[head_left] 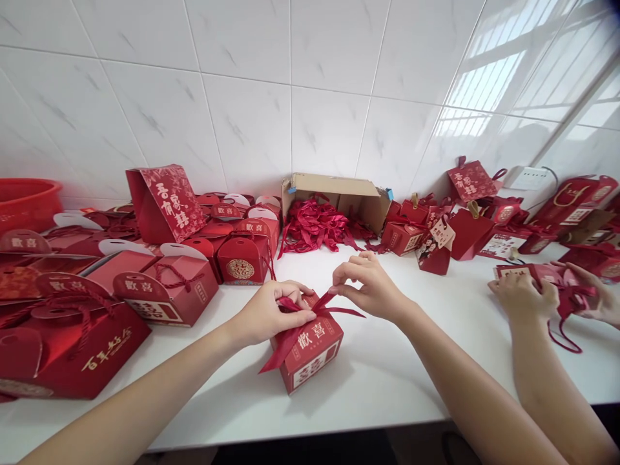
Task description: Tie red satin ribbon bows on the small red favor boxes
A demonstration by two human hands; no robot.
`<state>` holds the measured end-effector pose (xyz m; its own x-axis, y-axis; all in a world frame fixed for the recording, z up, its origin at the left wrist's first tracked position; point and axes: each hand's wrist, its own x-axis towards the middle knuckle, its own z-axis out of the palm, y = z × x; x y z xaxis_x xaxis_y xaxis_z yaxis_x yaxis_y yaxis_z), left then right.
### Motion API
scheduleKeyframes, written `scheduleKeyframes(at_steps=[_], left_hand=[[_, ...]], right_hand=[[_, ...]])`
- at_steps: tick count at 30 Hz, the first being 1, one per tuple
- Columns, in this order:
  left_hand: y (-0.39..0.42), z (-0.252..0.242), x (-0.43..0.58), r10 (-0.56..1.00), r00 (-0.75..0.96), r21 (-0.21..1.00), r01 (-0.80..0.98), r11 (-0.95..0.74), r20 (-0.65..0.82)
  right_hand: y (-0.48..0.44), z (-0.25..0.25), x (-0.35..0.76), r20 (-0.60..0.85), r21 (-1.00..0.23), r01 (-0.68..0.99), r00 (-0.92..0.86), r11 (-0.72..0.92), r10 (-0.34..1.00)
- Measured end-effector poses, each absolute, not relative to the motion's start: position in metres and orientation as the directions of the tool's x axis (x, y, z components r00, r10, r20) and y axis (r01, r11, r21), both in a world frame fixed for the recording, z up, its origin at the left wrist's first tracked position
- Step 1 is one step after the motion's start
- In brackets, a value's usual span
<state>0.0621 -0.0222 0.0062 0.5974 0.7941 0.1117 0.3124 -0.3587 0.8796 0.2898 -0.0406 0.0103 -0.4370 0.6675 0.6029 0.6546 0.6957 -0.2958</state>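
A small red gift box (pixel 317 345) with pale lettering stands on the white table in front of me, slightly turned. Dark red ribbon (pixel 285 349) lies over its top, one tail hanging down the left side and another sticking out to the right. My left hand (pixel 276 310) rests at the box's top left, thumb and fingers pinched on the ribbon. Just above the box's right side, my right hand (pixel 368 284) pinches another part of the ribbon between thumb and forefinger. The knot area is partly hidden by my left fingers.
An open cardboard box (pixel 334 184) spills a heap of red ribbons (pixel 317 223) by the tiled wall. Several red boxes (pixel 169 287) crowd the left; more boxes (pixel 404 236) stand right. Another person's hands (pixel 526 294) work on a ribboned box at far right, near a power strip (pixel 527 177).
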Motion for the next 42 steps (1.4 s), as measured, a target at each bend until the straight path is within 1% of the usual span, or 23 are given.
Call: scheduleKeyframes(at_steps=[4,6,8,10,12,15,17,19,21,22,25,28,30,32,34,35,36,37,38,39,40,41,42], left_hand=[[-0.024,0.006,0.061,0.781,0.615,0.891,0.289,-0.35,0.107],[-0.025,0.004,0.061,0.776,0.619,0.893,0.271,-0.359,0.124],[-0.026,0.002,0.06,0.775,0.616,0.892,0.264,-0.368,0.138],[-0.026,0.001,0.061,0.778,0.611,0.89,0.262,-0.372,0.146],[-0.026,0.001,0.061,0.778,0.613,0.886,0.274,-0.373,0.138],[-0.025,0.003,0.059,0.757,0.637,0.871,0.279,-0.405,0.147],[-0.025,0.004,0.057,0.741,0.643,0.846,0.27,-0.459,0.196],[-0.026,0.002,0.053,0.743,0.621,0.81,0.287,-0.511,0.248],[-0.028,0.0,0.05,0.762,0.597,0.812,0.298,-0.502,0.252],[-0.029,-0.001,0.048,0.774,0.588,0.838,0.279,-0.468,0.236],[-0.031,-0.005,0.047,0.824,0.545,0.959,0.114,-0.258,0.157],[-0.03,-0.01,0.046,0.873,0.484,0.998,-0.037,-0.049,0.06],[-0.026,-0.014,0.046,0.897,0.439,0.998,-0.054,-0.042,0.061],[-0.019,-0.019,0.044,0.912,0.399,0.994,-0.004,-0.107,0.099],[-0.011,-0.023,0.041,0.917,0.383,0.98,0.112,-0.166,0.112],[-0.007,-0.024,0.04,0.921,0.374,0.964,0.187,-0.188,0.107],[-0.003,-0.026,0.038,0.926,0.363,0.941,0.264,-0.209,0.104],[0.0,-0.027,0.036,0.93,0.353,0.915,0.333,-0.228,0.104],[0.004,-0.03,0.034,0.933,0.346,0.89,0.387,-0.242,0.103],[0.006,-0.032,0.032,0.933,0.347,0.87,0.426,-0.248,0.097],[0.008,-0.035,0.031,0.93,0.357,0.857,0.451,-0.249,0.082],[0.009,-0.039,0.029,0.926,0.373,0.849,0.466,-0.248,0.065],[0.009,-0.042,0.028,0.918,0.393,0.844,0.476,-0.246,0.046]], right_hand=[[-0.041,0.005,0.291,0.693,-0.146,0.685,-0.444,0.714,0.568],[-0.043,0.003,0.291,0.713,-0.12,0.698,-0.434,0.706,0.551],[-0.045,0.001,0.292,0.715,-0.13,0.707,-0.419,0.695,0.56],[-0.048,-0.002,0.294,0.683,-0.201,0.679,-0.419,0.706,0.598],[-0.05,-0.008,0.296,0.599,-0.375,0.607,-0.418,0.701,0.683],[-0.052,-0.017,0.299,0.418,-0.683,0.453,-0.4,0.572,0.816],[-0.053,-0.023,0.299,0.359,-0.783,0.329,-0.453,0.528,0.816],[-0.054,-0.026,0.296,0.36,-0.79,0.249,-0.553,0.561,0.752],[-0.055,-0.028,0.288,0.34,-0.758,0.264,-0.62,0.596,0.707],[-0.055,-0.028,0.283,0.329,-0.735,0.292,-0.635,0.612,0.698],[-0.055,-0.029,0.268,0.306,-0.708,0.3,-0.685,0.639,0.661],[-0.055,-0.026,0.262,0.284,-0.75,0.242,-0.722,0.616,0.63],[-0.056,-0.022,0.269,0.257,-0.767,0.264,-0.709,0.585,0.656],[-0.06,-0.017,0.289,0.207,-0.752,0.352,-0.677,0.558,0.706],[-0.068,-0.012,0.318,0.137,-0.7,0.518,-0.579,0.492,0.804],[-0.073,-0.01,0.335,0.102,-0.657,0.63,-0.469,0.414,0.877],[-0.079,-0.008,0.351,0.077,-0.587,0.76,-0.291,0.279,0.954],[-0.085,-0.006,0.366,0.087,-0.471,0.879,-0.039,0.076,0.995],[-0.089,-0.004,0.378,0.159,-0.346,0.925,0.22,-0.155,0.962],[-0.091,-0.001,0.387,0.261,-0.258,0.91,0.39,-0.326,0.883],[-0.091,0.001,0.391,0.355,-0.206,0.886,0.463,-0.415,0.812],[-0.087,0.004,0.392,0.41,-0.18,0.886,0.462,-0.427,0.787],[-0.08,0.006,0.389,0.421,-0.17,0.912,0.41,-0.374,0.809]])
